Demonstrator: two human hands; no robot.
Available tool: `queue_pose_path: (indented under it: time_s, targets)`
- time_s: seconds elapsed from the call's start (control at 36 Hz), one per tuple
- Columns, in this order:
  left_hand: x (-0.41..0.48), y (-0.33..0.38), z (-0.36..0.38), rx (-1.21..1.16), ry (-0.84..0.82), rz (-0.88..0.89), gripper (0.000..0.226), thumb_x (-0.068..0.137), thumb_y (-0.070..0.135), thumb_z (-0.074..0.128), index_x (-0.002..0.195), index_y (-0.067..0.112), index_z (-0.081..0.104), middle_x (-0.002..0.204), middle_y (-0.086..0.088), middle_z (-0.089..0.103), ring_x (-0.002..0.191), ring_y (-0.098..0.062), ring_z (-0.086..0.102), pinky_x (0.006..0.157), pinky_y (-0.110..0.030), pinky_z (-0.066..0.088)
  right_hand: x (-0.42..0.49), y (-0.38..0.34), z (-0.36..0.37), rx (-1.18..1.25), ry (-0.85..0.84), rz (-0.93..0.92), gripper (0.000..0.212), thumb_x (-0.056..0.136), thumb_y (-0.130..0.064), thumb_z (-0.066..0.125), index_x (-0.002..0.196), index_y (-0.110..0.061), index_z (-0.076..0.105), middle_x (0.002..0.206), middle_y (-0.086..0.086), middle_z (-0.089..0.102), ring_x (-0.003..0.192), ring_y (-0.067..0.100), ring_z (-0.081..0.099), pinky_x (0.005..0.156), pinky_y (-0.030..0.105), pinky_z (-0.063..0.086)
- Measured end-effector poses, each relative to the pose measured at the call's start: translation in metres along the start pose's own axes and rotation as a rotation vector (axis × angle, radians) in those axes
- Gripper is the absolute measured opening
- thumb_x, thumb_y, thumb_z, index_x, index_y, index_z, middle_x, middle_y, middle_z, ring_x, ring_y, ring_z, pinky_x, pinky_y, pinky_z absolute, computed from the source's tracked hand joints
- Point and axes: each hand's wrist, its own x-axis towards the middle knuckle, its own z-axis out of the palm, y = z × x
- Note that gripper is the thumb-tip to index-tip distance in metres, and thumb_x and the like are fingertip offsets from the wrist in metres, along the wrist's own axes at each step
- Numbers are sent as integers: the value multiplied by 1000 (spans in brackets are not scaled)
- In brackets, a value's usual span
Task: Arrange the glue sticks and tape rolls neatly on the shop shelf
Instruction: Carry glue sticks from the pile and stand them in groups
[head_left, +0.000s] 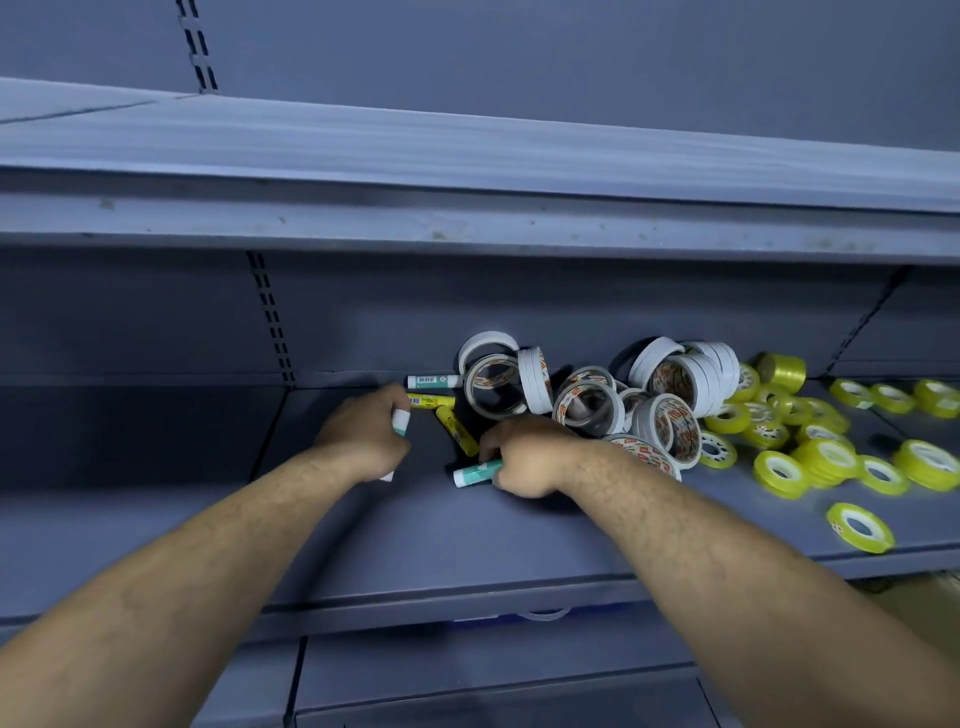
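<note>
**Head view, looking down onto a grey-blue shelf (467, 540).** Both bare forearms reach in from the lower edge.

- **Left hand (363, 439):** it is curled round a teal-and-white glue stick (400, 422). One end shows above the knuckles and the other end shows below the hand.
- **Right hand (524, 460):** it grips a second teal stick (474, 474). The stick lies nearly level and juts leftward from the fingers, low over the shelf. Whether it touches the surface cannot be told.
- **Loose sticks between and behind the hands:**
  - The back stick (434, 381), teal and white, lies along the rear panel.
  - A yellow stick (432, 401) lies just in front of it, with its left end at the left hand's fingers.
  - An angled yellow stick (457, 432) points toward the front of the shelf.
- **White rolls (698, 382):** this heap of tape stands to the right of the loose sticks. Some rolls are on edge, some are leaning and some lie flat. The right wrist lies over the heap's front edge.
- **Yellow rolls (826, 460):** farther right, these are scattered and partly stacked. They reach the frame's right edge.
- **Lone roll (860, 526):** this yellow roll lies apart from the others, near the shelf's front lip.
- **Surroundings:** an upper shelf (467, 156) spans the frame above. A slotted upright (270, 317) runs down the rear panel, left of the hands.
</note>
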Motion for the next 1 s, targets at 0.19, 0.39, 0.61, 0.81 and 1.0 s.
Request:
queue_pose_path:
  time_s: [0.19,0.39,0.61,0.81,1.0]
  targets:
    - [-11,9,-13,-181,25,38,20,80,15,74,85,25,57,85,6,67,73,-11,62,54,-22,41,-4,-17,-16,309,120,12,29,79,-18,77,104,-28,67,94,-10,59,86,15,59,58,21,41]
    - [-21,9,-8,-258,-43,33,25,79,14,78,94,29,65,91,10,67,79,-6,64,56,-19,43,1,-24,5,535,222,49,23,74,-18,81,86,-27,64,89,-9,66,85,17,64,79,35,54]
    - [-17,39,2,-359,3,139,26,83,10,72,84,35,68,86,14,69,81,-5,65,61,-11,42,-16,-7,9,725,432,126,31,88,-11,67,117,-22,72,107,-2,72,98,17,68,85,25,54]
    - [-27,102,24,-309,-27,320,28,90,17,62,99,41,73,99,15,71,92,-11,66,81,-26,54,-70,31,-4,647,596,212,38,94,-12,60,130,-20,67,119,-2,71,98,9,64,79,9,42]
    - [-54,180,65,-287,-67,534,25,89,16,65,99,38,72,71,13,66,66,-12,60,64,-24,46,-147,92,3,643,757,320,22,92,-9,60,109,-11,73,64,-10,56,53,4,48,60,28,45]
